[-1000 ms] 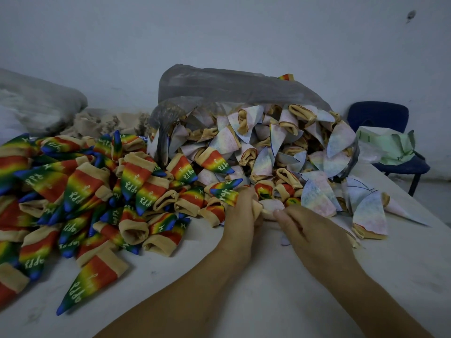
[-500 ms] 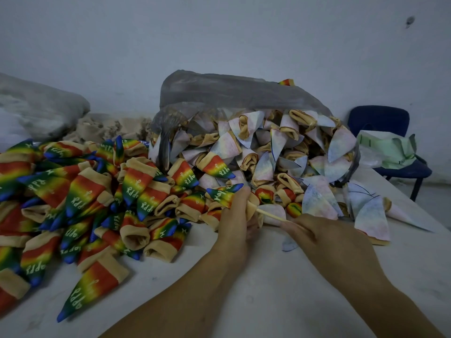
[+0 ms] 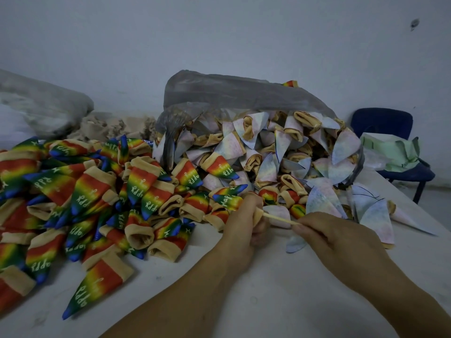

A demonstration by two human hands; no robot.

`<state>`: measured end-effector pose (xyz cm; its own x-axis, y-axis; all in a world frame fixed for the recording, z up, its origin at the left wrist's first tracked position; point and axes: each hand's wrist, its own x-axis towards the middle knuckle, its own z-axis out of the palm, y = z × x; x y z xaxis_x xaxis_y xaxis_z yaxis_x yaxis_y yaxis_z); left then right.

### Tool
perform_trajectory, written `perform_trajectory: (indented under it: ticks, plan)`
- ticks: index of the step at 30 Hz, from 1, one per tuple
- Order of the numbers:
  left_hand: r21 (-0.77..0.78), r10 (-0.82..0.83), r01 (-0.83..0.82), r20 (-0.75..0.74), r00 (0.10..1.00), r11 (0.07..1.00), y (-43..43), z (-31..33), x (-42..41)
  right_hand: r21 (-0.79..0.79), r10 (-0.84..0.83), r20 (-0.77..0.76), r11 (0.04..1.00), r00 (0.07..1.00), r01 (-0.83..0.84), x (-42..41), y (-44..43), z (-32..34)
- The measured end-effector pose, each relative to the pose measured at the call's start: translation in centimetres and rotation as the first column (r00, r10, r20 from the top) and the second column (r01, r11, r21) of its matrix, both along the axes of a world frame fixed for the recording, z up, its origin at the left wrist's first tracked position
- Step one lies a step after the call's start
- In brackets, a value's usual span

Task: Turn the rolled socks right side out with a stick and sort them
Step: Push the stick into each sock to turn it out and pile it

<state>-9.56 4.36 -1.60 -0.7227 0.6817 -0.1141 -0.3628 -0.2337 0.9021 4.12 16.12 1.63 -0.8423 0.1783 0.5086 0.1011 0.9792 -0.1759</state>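
The stick (image 3: 278, 218) now shows between hands that were pressed together a second ago. The left hand (image 3: 241, 223) grips a sock (image 3: 227, 200) just above the counter (image 3: 280, 301), its rainbow tip out and seemingly turned. The right hand (image 3: 336, 242) pinches the stick's end. Sorting looks next.

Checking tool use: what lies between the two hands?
Head view: a thin pale wooden stick runs from the pinching right hand into the rainbow sock gripped by the left hand.

Turned socks (image 3: 80, 198) lie left of the bag (image 3: 234, 93).
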Motion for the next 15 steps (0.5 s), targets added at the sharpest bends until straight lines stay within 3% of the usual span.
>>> perform_trajectory:
  ticks: [3, 9, 15]
  plan:
    - [0.024, -0.045, 0.045, -0.014, 0.999, 0.999, -0.1, 0.4, 0.3, -0.028, -0.037, 0.037, 0.999, 0.999, 0.038, -0.2, -0.6, 0.1]
    - [-0.068, 0.083, -0.082, 0.016, 0.996, 0.994, 0.2, 0.7, -0.1, -0.125, -0.137, 0.059, 0.982, 0.989, 0.143, -1.5, -2.5, -1.8]
    - [-0.054, 0.087, -0.085, 0.035, 0.996, 0.995, 0.2, 0.6, -0.1, -0.186, -0.132, 0.081, 0.972, 0.988, 0.145, -1.8, -2.3, -2.2]
